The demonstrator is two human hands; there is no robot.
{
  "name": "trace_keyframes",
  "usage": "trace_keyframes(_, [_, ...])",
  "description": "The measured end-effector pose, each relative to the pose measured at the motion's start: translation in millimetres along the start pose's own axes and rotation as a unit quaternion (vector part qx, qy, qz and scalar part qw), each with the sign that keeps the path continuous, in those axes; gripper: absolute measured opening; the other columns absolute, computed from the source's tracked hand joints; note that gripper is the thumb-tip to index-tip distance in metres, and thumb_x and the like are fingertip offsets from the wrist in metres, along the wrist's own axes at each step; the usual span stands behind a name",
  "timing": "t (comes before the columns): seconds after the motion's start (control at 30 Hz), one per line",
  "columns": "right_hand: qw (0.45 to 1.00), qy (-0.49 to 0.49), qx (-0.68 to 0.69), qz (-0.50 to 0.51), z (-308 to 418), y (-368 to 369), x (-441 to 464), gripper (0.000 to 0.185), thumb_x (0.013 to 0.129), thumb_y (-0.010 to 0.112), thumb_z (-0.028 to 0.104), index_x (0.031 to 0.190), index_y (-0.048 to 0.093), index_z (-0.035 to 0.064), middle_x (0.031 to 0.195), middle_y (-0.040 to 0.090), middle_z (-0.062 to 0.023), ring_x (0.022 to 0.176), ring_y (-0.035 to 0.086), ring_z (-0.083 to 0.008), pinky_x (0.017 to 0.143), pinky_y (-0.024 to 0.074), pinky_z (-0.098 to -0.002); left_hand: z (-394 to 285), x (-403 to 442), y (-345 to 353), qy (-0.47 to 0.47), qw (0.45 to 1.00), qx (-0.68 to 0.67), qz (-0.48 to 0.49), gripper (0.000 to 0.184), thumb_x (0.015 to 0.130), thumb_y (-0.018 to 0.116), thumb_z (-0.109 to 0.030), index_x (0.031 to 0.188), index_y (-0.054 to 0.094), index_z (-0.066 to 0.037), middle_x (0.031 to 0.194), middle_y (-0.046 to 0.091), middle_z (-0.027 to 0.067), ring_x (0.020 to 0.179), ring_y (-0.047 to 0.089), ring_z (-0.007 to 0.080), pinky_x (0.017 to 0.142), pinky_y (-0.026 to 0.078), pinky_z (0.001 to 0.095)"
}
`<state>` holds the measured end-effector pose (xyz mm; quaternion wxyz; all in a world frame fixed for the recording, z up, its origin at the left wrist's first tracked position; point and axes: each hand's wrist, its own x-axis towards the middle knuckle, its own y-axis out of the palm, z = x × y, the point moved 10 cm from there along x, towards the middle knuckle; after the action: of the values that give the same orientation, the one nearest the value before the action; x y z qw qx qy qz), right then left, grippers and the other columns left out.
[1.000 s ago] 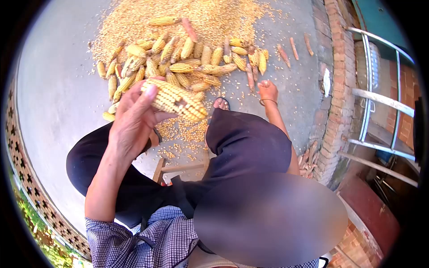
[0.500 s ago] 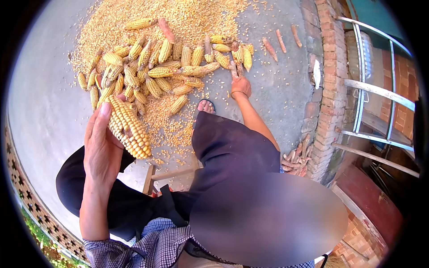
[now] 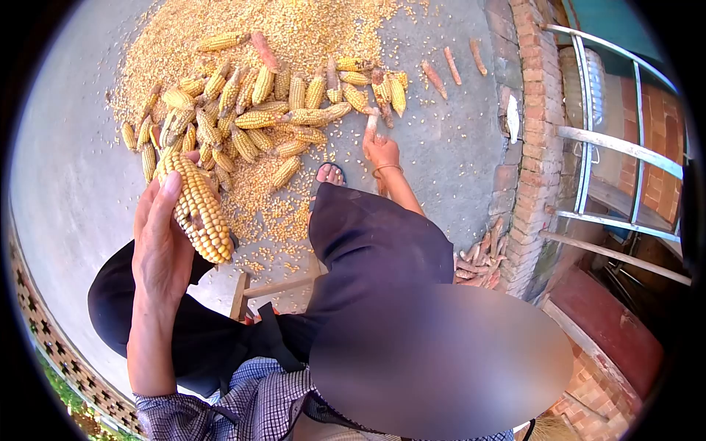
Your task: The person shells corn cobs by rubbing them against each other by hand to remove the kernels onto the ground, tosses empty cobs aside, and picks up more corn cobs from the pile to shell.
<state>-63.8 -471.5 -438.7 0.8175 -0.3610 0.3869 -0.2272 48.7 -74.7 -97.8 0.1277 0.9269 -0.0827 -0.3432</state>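
My left hand is wrapped around a yellow corn ear at nine o'clock, its side missing some kernels. Near one o'clock my right hand grips a pale cob. More ears lie heaped between ten and eleven, loose kernels spread toward twelve.

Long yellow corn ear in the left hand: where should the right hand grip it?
Lower end of the long yellow corn ear, probably from the right. The left hand holds its upper part from the left, thumb across it, so the lower end juts free toward the lap, right side uncovered. The right hand holds a slim pale bare cob; likely free it first.
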Motion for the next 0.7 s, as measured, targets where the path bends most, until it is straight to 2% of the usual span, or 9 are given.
trace_keyframes(0.07, [0.986, 0.009, 0.146, 0.085, -13.3, -0.9, -22.3, 0.028, 0.081, 0.072, 0.032, 0.072, 0.066, 0.0059, 0.063, 0.064, -0.0035, 0.048, 0.055, -0.0084, 0.048, 0.0437, -0.0265, -1.3, 1.9, -2.9, -0.003, 0.999, -0.011, 0.034, 0.05, 0.099, 0.057, -0.033, 0.132, 0.049, 0.004, 0.104, 0.063, 0.01, 0.094, 0.062, 0.0139, 0.088, 0.05, 0.0296])
trace_keyframes(0.13, [0.985, 0.062, 0.146, 0.066, -23.7, -34.9, -70.6, 0.05, 0.085, 0.069, 0.052, 0.064, 0.063, 0.007, 0.056, 0.057, 0.0009, 0.049, 0.052, -0.0107, 0.049, 0.0417, -0.0303, -6.2, -0.2, -9.8, 0.005, 0.998, -0.061, 0.001, 0.047, 0.1, 0.057, -0.031, 0.129, 0.051, 0.005, 0.104, 0.064, 0.0108, 0.094, 0.063, 0.0152, 0.086, 0.052, 0.0297])
trace_keyframes(0.2, [0.984, 0.064, 0.161, 0.03, -59.8, -72.1, -103.8, 0.046, 0.086, 0.069, 0.048, 0.066, 0.063, 0.0063, 0.058, 0.058, -0.0005, 0.053, 0.054, -0.0134, 0.051, 0.0427, -0.0314, -19.4, -2.9, -9.9, 0.031, 0.996, -0.087, -0.017, 0.049, 0.1, 0.056, -0.033, 0.127, 0.051, 0.007, 0.1, 0.064, 0.0121, 0.092, 0.064, 0.0171, 0.085, 0.053, 0.0304])
trace_keyframes(0.33, [0.97, 0.142, 0.143, -0.133, -191.4, -161.0, -173.0, 0.038, 0.086, 0.068, 0.039, 0.069, 0.064, 0.0049, 0.062, 0.061, -0.0035, 0.06, 0.058, -0.0188, 0.057, 0.0447, -0.0337, -39.2, -9.1, -18.5, 0.059, 0.989, -0.128, 0.036, 0.049, 0.099, 0.057, -0.037, 0.126, 0.054, 0.004, 0.1, 0.065, 0.0111, 0.092, 0.065, 0.0167, 0.088, 0.054, 0.0316])
trace_keyframes(0.43, [0.912, 0.216, 0.138, -0.319, -294.8, -216.8, -216.7, 0.033, 0.086, 0.067, 0.033, 0.071, 0.064, 0.0039, 0.065, 0.063, -0.0056, 0.065, 0.061, -0.0229, 0.06, 0.0462, -0.0354, -56.1, -18.5, -18.8, 0.084, 0.984, -0.143, 0.068, 0.05, 0.099, 0.056, -0.038, 0.126, 0.054, 0.004, 0.099, 0.065, 0.0111, 0.09, 0.065, 0.0168, 0.085, 0.055, 0.0312])
trace_keyframes(0.53, [0.872, 0.155, 0.157, -0.437, -329.0, -257.9, -217.5, 0.027, 0.086, 0.066, 0.026, 0.073, 0.065, 0.0028, 0.068, 0.065, -0.0078, 0.071, 0.065, -0.0269, 0.064, 0.0477, -0.0371, -70.2, -26.9, -16.8, 0.119, 0.977, -0.149, 0.098, 0.048, 0.1, 0.055, -0.036, 0.126, 0.054, 0.004, 0.097, 0.066, 0.0101, 0.089, 0.066, 0.016, 0.084, 0.055, 0.0304])
trace_keyframes(0.63, [0.954, 0.07, 0.041, -0.289, -122.1, -281.9, -182.6, 0.019, 0.082, 0.061, 0.018, 0.081, 0.061, -0.0007, 0.079, 0.065, -0.0129, 0.067, 0.06, -0.0201, 0.061, 0.0479, -0.0363, -83.7, -36.8, -16.6, 0.138, 0.972, -0.14, 0.126, 0.046, 0.101, 0.054, -0.035, 0.126, 0.054, 0.003, 0.096, 0.066, 0.0093, 0.088, 0.066, 0.0156, 0.083, 0.055, 0.0298])
trace_keyframes(0.67, [0.949, 0.054, 0.102, -0.294, -91.0, -292.5, -161.1, 0.012, 0.082, 0.064, 0.01, 0.093, 0.064, 0.0045, 0.085, 0.065, -0.0078, 0.063, 0.057, -0.0128, 0.056, 0.0483, -0.0292, -87.6, -41.7, -16.5, 0.141, 0.972, -0.137, 0.128, 0.046, 0.101, 0.054, -0.035, 0.126, 0.054, 0.003, 0.095, 0.066, 0.009, 0.088, 0.066, 0.0155, 0.082, 0.055, 0.0296])
trace_keyframes(0.7, [0.908, -0.054, 0.233, -0.343, -12.1, -306.1, -174.4, 0.019, 0.082, 0.066, 0.004, 0.1, 0.063, -0.0014, 0.078, 0.062, -0.0056, 0.065, 0.056, -0.0139, 0.058, 0.0468, -0.0318, -91.0, -46.1, -16.6, 0.144, 0.972, -0.134, 0.13, 0.046, 0.101, 0.054, -0.035, 0.126, 0.054, 0.003, 0.095, 0.066, 0.0088, 0.088, 0.066, 0.0154, 0.082, 0.056, 0.0294])
